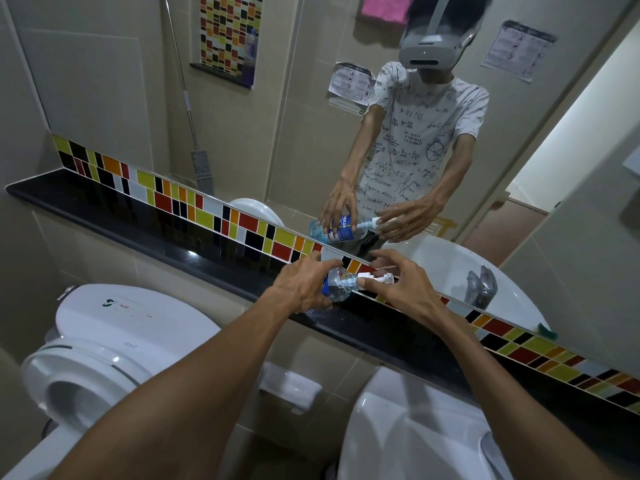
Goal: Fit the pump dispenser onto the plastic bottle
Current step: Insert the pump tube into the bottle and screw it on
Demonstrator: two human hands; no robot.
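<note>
A clear plastic bottle (337,285) with a blue label lies tilted on its side above the black ledge (145,221), held in my left hand (304,284). Its neck points right. The white pump dispenser (375,279) sits at the bottle's mouth, gripped by the fingers of my right hand (403,289). How far the pump is seated in the neck is hidden by my fingers. The mirror (346,98) behind the ledge reflects both hands, the bottle and the pump.
A white toilet (104,344) stands at lower left and a white basin (412,431) at lower right. A coloured tile strip (194,206) runs along the wall under the mirror. A tissue holder (294,386) hangs below the ledge.
</note>
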